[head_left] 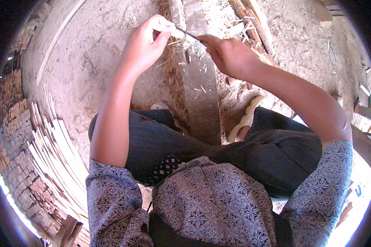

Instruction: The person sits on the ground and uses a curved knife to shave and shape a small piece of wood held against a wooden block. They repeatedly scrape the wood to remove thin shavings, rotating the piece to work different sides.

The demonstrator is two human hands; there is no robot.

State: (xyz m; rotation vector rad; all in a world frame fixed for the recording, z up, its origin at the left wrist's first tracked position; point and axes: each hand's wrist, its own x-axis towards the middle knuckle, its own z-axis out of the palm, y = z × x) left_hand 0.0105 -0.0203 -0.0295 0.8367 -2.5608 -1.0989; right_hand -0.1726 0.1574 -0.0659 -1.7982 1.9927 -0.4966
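Note:
Over a long wooden board (200,88), a thin dark rod-like piece (186,33) spans the gap between my two hands; it could be a narrow blade, but its kind is not clear. My left hand (146,43) pinches its left end between thumb and fingers. A small pale patch by those fingertips is too bright to make out. My right hand (233,57) is closed round the other end, slightly lower and nearer, with the fingers hiding that end. Pale shavings (200,89) lie on the board below.
My legs straddle the board, with a pale shoe (247,119) on the right. Wooden strips and shavings lie beyond my right hand. Long pale wooden strips (59,152) and stacked small wood pieces (18,152) stand at left. One long strip (57,39) rests on the dirt floor.

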